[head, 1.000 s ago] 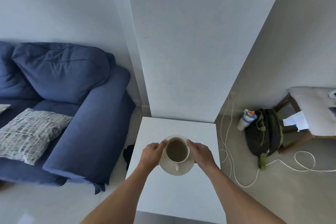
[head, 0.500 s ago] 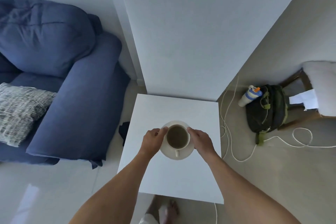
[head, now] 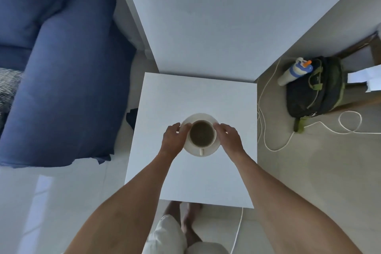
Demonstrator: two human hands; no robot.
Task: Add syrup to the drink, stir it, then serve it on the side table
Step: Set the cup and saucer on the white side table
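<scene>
Your left hand (head: 172,140) and right hand (head: 230,140) are pinching the saucer (head: 206,152) by opposite edges, the cup (head: 202,134) sitting on it, at the middle of the tabletop (head: 185,93).

Wall: you face a plain white painted wall (head: 206,16).
Left: your deep blue fabric sofa (head: 61,88).
Floor: pale glossy tiles (head: 41,202); a black-and-green backpack (head: 315,88) at your right.
</scene>
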